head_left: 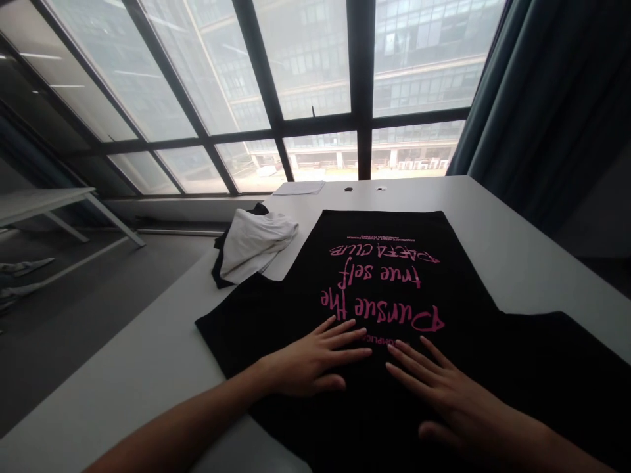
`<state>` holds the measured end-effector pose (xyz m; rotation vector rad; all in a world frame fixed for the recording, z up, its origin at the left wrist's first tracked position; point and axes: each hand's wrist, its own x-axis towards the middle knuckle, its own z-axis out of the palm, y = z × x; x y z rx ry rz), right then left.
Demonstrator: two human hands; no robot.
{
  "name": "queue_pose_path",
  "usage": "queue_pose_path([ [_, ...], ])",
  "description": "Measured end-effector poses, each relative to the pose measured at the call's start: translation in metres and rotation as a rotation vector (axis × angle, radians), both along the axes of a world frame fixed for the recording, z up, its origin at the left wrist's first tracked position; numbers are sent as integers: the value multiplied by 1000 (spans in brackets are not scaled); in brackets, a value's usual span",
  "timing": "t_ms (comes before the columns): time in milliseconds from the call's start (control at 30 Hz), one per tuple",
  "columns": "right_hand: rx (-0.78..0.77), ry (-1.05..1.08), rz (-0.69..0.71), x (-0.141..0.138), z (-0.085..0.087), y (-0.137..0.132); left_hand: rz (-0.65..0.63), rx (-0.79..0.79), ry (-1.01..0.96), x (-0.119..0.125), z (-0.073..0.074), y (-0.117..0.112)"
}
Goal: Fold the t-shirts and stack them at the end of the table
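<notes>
A black T-shirt [394,226] with pink lettering lies spread out on the white table, its print upside down from where I look. My left hand [315,358] rests flat on the shirt, fingers spread, just below the lettering. Close beside it, my right hand [438,387] also lies on the black fabric with its fingers stretched out. The fingertips of both hands partly cover the smallest line of print. Neither hand grips anything. The shirt's near end runs out of view at the bottom.
Crumpled white and black cloth [254,243] lies at the table's left edge. Papers [298,188] and two round holes are at the far end of the white table [497,243]. Windows stand behind, a dark curtain [537,118] hangs right, and another table [44,203] stands left.
</notes>
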<state>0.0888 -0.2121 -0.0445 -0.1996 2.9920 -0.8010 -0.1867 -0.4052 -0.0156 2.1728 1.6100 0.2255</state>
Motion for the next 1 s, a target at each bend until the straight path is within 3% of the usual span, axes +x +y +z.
queue_pose_path([
  [100,16,6,1,1,-5,2,146,34,-16,-21,10,2],
  [200,59,67,-85,3,-15,5,401,75,45,-60,10,-4],
  [300,97,128,-182,5,-25,9,742,191,147,-101,-7,-20],
  [367,125,142,-223,5,-30,11,851,204,209,-120,-24,-33],
  [500,185,185,-291,1,-29,16,820,201,281,-128,-46,-50],
  [633,260,243,-430,3,-25,28,748,259,299,-112,-36,-50],
  [733,324,268,-565,17,-32,43,684,273,333,-101,-31,-48],
  [900,411,296,-766,52,-60,64,805,208,379,-109,-63,-51],
  [1000,400,245,-850,64,-76,70,797,165,377,-122,-76,-52],
])
